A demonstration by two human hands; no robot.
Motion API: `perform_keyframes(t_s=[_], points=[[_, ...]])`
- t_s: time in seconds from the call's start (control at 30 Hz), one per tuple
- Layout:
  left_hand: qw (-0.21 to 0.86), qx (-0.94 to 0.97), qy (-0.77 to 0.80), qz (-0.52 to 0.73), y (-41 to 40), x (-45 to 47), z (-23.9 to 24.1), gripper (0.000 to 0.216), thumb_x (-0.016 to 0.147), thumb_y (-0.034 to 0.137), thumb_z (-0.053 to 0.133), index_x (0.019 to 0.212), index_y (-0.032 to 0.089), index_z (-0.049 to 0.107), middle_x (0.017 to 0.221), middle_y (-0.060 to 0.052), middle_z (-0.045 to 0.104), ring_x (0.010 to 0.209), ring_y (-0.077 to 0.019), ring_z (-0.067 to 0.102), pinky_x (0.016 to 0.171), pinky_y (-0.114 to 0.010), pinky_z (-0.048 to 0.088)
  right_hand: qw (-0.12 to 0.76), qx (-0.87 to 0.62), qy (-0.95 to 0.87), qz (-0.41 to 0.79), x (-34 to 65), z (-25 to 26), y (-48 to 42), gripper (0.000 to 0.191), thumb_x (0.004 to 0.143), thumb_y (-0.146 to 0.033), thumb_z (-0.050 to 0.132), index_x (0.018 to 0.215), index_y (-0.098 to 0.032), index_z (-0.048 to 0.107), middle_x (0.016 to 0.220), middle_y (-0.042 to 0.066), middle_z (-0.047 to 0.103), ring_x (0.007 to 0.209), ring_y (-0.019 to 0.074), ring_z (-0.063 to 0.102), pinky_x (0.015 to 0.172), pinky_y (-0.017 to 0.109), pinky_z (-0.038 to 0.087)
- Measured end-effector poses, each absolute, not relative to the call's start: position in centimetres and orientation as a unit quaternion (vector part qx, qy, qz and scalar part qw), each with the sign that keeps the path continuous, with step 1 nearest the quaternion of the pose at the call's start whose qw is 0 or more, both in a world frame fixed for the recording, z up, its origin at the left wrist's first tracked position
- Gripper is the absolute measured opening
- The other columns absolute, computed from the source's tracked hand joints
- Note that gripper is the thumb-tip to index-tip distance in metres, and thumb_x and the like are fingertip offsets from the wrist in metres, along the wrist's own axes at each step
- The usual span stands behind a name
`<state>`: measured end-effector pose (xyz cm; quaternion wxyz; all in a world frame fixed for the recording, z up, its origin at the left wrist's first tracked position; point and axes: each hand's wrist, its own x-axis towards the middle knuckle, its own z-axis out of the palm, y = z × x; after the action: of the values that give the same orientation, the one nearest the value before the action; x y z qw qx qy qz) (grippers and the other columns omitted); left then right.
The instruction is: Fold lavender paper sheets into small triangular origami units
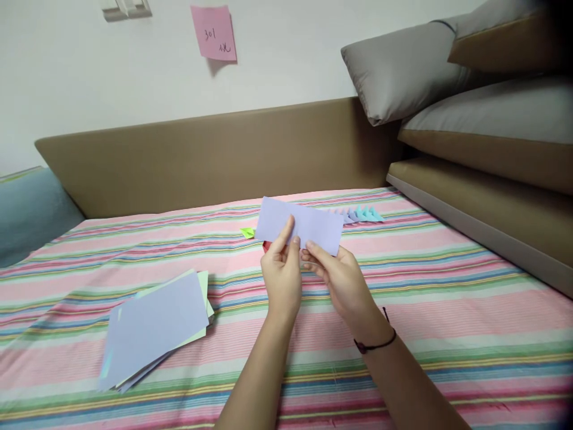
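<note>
I hold a lavender paper strip (308, 227) up in front of me over the striped bedsheet (447, 310). My left hand (282, 275) pinches its lower edge near the middle, thumb against the front. My right hand (342, 280) grips the same lower edge just to the right, fingers closed on the paper; a dark cord sits on that wrist. A small red piece (265, 245) peeks out behind my left hand.
A loose stack of lavender and pale green sheets (154, 328) lies at the left. A row of folded blue and lavender paper pieces (362, 214) and a small green folded piece (247, 232) lie farther back. Grey and tan cushions (470, 101) are stacked at the right; a pink note (213, 33) hangs on the wall.
</note>
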<state>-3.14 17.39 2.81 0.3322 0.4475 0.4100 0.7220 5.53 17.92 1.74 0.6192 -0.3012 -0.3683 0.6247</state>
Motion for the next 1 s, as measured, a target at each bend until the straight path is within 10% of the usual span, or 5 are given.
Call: perform_keyframes(t_s=[0.8,1.0], points=[[0.374,0.370,0.329,0.784,18.6,-6.1,3.4,0.042,0.075,0.027,0.071,0.116,0.028,0.064,0.088,0.001,0.071,0.087,-0.0122,0.064,0.077,-0.022,0.052,0.619,-0.332,-0.409,0.582,6.9,1.8,18.6,0.023,0.064,-0.034,0.079,0.065,-0.013,0.069,0.061,0.002,0.065,0.056,0.0106,0.058,0.057,0.025,0.049],[0.439,0.325,0.301,0.781,18.5,-6.5,3.9,0.044,0.076,0.039,0.068,0.117,0.026,0.060,0.105,-0.004,0.068,0.093,-0.0165,0.066,0.082,-0.029,0.053,0.647,-0.310,-0.365,0.594,7.3,2.0,18.7,0.022,0.063,-0.032,0.080,0.066,-0.014,0.069,0.063,0.001,0.065,0.057,0.0099,0.058,0.059,0.025,0.050]])
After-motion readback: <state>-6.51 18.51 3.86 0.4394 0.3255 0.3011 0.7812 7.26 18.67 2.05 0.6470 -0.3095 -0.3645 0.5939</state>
